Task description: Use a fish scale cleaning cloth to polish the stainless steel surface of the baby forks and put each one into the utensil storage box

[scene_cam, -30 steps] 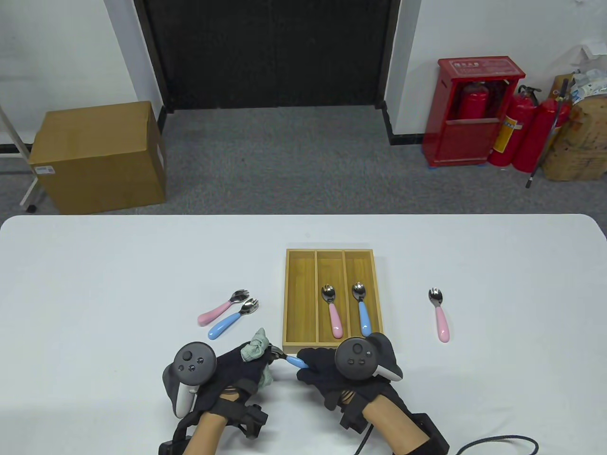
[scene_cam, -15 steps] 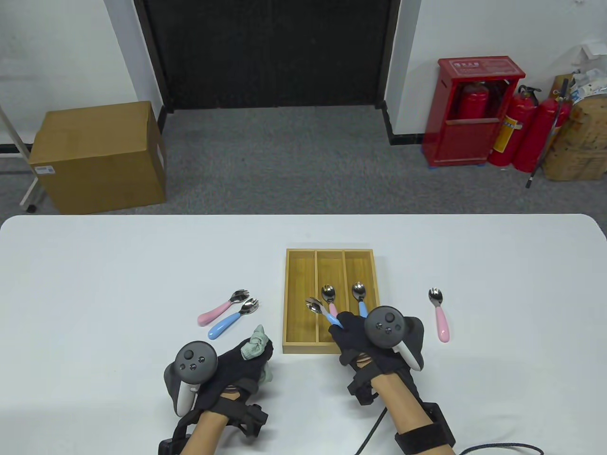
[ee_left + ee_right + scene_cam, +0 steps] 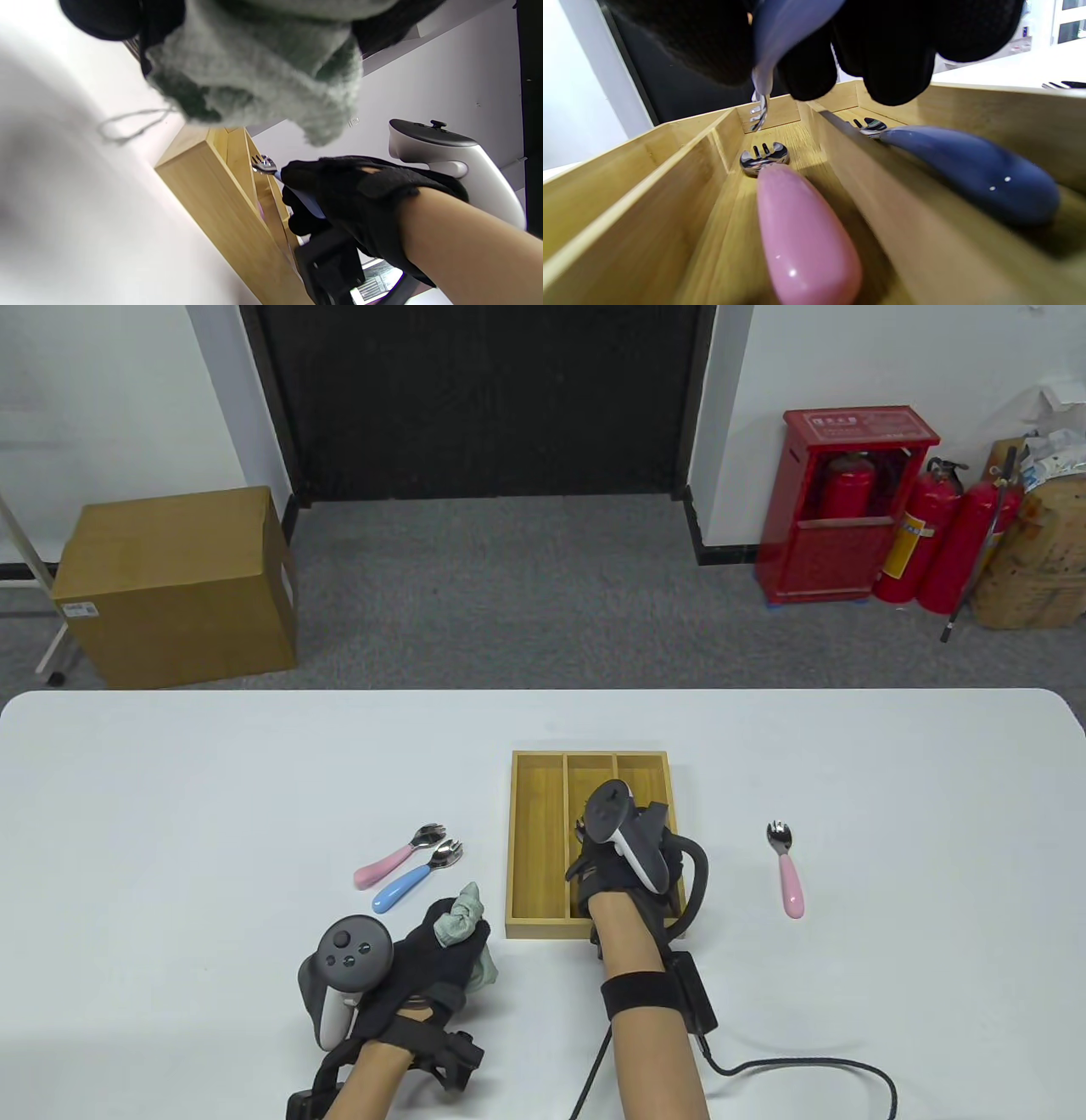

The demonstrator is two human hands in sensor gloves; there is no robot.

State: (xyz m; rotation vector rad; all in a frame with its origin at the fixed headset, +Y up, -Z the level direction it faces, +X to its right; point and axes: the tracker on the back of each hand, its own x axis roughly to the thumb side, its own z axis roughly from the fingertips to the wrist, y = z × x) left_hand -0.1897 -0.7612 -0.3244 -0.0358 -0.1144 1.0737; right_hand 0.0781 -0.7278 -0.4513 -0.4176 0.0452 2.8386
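Note:
My right hand (image 3: 587, 848) hovers over the middle compartment of the wooden utensil box (image 3: 536, 848) and pinches a blue-handled baby fork (image 3: 774, 38), tines hanging down above the compartment. In that compartment lies a pink-handled fork (image 3: 801, 237); a blue-handled one (image 3: 967, 169) lies in the right compartment. In the left wrist view the held fork (image 3: 271, 167) pokes out of the right hand (image 3: 322, 190) above the box (image 3: 212, 199). My left hand (image 3: 441, 942) rests near the table's front and grips the bunched grey-green cloth (image 3: 458, 920), which fills the top of the left wrist view (image 3: 263, 72).
Left of the box, a pink-handled fork (image 3: 394, 858) and a blue-handled fork (image 3: 414, 880) lie side by side. Another pink-handled fork (image 3: 787, 872) lies right of the box. A black cable (image 3: 806, 1065) trails from my right wrist. Beyond the table stand a cardboard box (image 3: 174, 585) and red extinguishers (image 3: 916, 543).
My right hand carried the blue-handled fork away from the cloth and forward over the box, turning so its tracker faces up. The left hand with the cloth barely moved.

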